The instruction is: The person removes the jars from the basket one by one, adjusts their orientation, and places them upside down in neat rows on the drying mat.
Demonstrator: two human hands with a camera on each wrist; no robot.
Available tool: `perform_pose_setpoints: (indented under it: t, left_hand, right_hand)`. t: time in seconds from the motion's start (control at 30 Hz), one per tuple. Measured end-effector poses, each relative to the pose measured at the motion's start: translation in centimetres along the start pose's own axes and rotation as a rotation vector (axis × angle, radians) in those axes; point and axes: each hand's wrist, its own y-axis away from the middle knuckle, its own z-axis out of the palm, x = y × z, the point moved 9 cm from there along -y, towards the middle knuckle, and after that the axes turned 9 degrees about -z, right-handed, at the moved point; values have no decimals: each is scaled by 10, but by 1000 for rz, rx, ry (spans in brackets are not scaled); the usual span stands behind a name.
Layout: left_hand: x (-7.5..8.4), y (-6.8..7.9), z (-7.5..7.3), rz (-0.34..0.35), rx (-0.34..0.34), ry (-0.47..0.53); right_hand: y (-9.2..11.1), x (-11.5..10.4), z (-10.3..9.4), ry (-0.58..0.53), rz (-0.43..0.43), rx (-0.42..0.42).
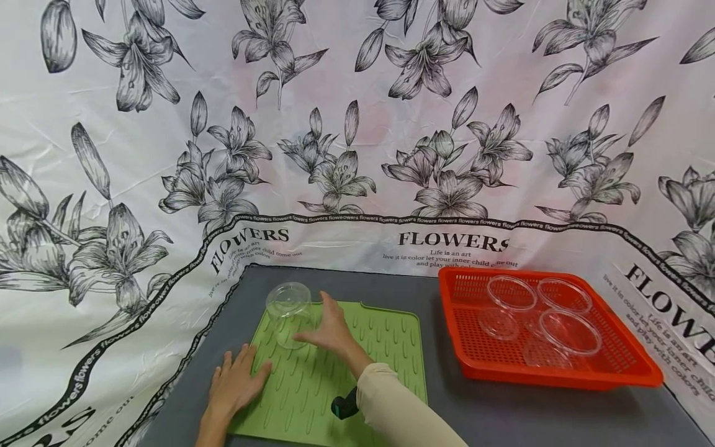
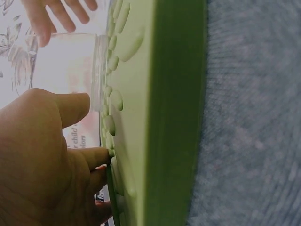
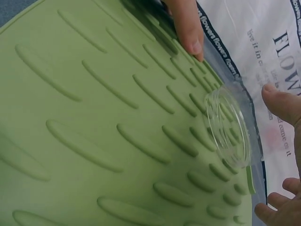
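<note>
A clear plastic jar [image 1: 290,316] stands mouth down near the far left corner of the green ridged mat [image 1: 385,347]. Its threaded rim [image 3: 229,127] meets the mat in the right wrist view. Beside the jar is my right hand [image 1: 333,332], thumb and fingers spread, holding nothing. My left hand [image 1: 237,380] rests at the mat's left edge with its fingers loosely extended. In the left wrist view, that hand's thumb lies close in front of the jar [image 2: 66,61].
A red perforated basket [image 1: 463,360] sits on the right of the grey table [image 1: 503,410], with several clear round plastic containers [image 1: 570,332] inside. A flower-printed cloth [image 1: 346,155] hangs behind and on both sides.
</note>
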Motion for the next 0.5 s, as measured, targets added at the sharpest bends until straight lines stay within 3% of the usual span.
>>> perform_pose_setpoints:
  t: [0.5]
  left_hand:
    - [0, -1, 1, -7, -18, 22]
  right_hand:
    - [7, 4, -13, 5, -10, -13]
